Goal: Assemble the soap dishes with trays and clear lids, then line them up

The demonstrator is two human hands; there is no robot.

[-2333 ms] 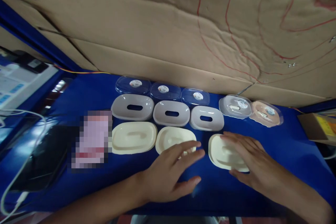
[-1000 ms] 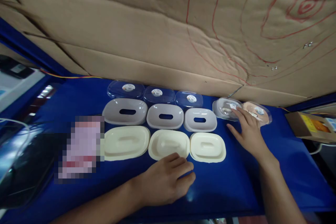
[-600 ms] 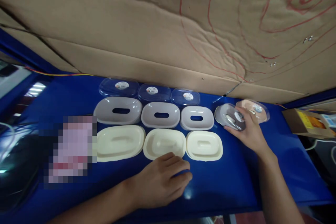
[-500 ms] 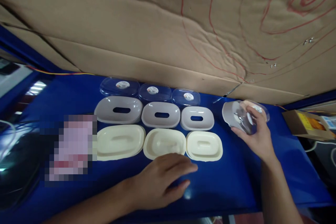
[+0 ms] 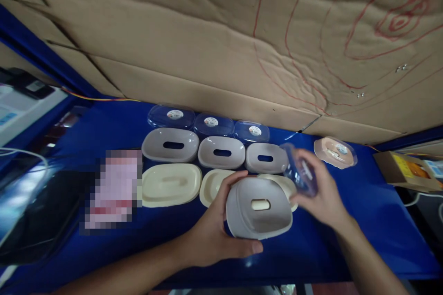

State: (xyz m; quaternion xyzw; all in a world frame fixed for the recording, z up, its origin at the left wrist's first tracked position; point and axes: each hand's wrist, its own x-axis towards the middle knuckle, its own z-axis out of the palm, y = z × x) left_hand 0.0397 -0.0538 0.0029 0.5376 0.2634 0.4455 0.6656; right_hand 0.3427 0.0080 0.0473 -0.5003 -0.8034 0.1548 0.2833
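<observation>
While the left hand (image 5: 216,223) grips the grey container (image 5: 259,209), the right pinches a clear lid (image 5: 300,173).

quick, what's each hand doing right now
Left hand: closed on a grey oval dish, fingers and thumb at its sides.
Right hand: closed on a clear lid, held tilted.

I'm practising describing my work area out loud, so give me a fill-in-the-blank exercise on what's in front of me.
The right hand holds a clear lid, while the held grey dish is in the ____ hand. The labelled covers lying in a row along the cardboard wall number ____. The peach dish sits toward the ____ end of the blue table.

Missing words: left; three; right.
</observation>
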